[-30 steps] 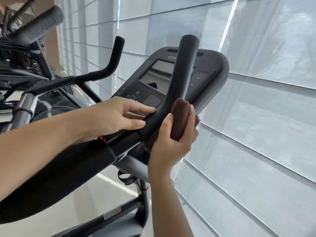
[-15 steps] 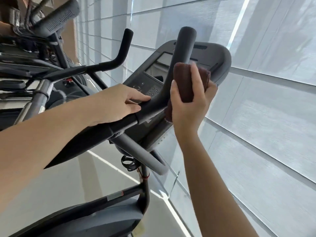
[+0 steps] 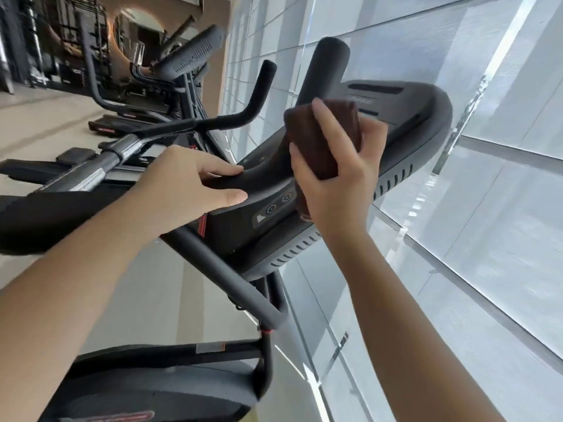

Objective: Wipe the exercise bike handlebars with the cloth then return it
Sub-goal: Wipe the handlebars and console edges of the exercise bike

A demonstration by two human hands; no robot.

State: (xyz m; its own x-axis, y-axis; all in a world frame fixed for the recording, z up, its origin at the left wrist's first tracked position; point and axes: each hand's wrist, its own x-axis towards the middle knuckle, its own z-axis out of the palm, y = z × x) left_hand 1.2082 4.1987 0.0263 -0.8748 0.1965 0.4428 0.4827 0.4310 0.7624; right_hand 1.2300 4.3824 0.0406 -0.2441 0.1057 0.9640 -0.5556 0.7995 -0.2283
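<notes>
Sliding upward since 1 second ago, the right hand (image 3: 338,181) grips the brown cloth (image 3: 323,138) closed around the upright handlebar (image 3: 323,74). The left hand (image 3: 189,187) steadies the lower bar with fingers loosely curled, so only the tip seems unwiped.

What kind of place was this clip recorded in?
Most likely a gym. The exercise bike being wiped stands in a row with more cardio machines, beside a wall of windows with blinds, and weight racks show at the back.

Window blinds (image 3: 502,208) (other machines (image 3: 182,65) behind)
</notes>
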